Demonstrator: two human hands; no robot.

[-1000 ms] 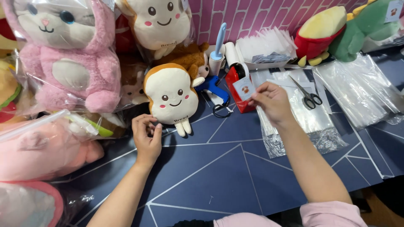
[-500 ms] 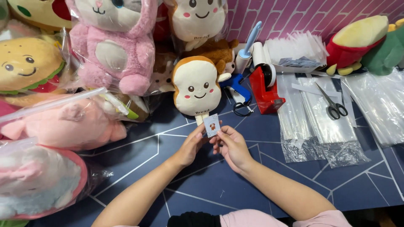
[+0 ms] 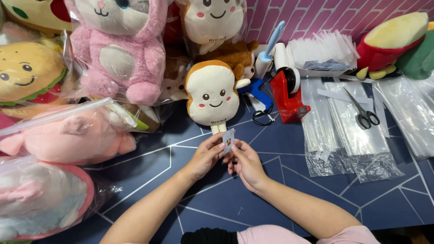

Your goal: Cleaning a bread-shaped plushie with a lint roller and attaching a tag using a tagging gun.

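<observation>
A small white paper tag (image 3: 228, 141) with a brown picture is pinched between my left hand (image 3: 205, 156) and my right hand (image 3: 246, 162), just above the dark blue table (image 3: 253, 203). The tag is turned edge-on and tilted. Right behind it lies a bread-slice plush (image 3: 212, 96) with a smiling face, its two white legs almost touching my fingertips.
Bagged plush toys are piled at the left: a pink cat (image 3: 118, 49), a burger (image 3: 28, 72), a pink one (image 3: 68, 135). A red tape dispenser (image 3: 289, 97), a blue tagging gun (image 3: 255, 92), scissors (image 3: 361, 110) and stacks of clear bags (image 3: 348, 131) lie to the right.
My right hand brought the tag from the tape dispenser to the middle, where both hands now hold it. Since half a second ago the tag has turned from flat-on to edge-on.
</observation>
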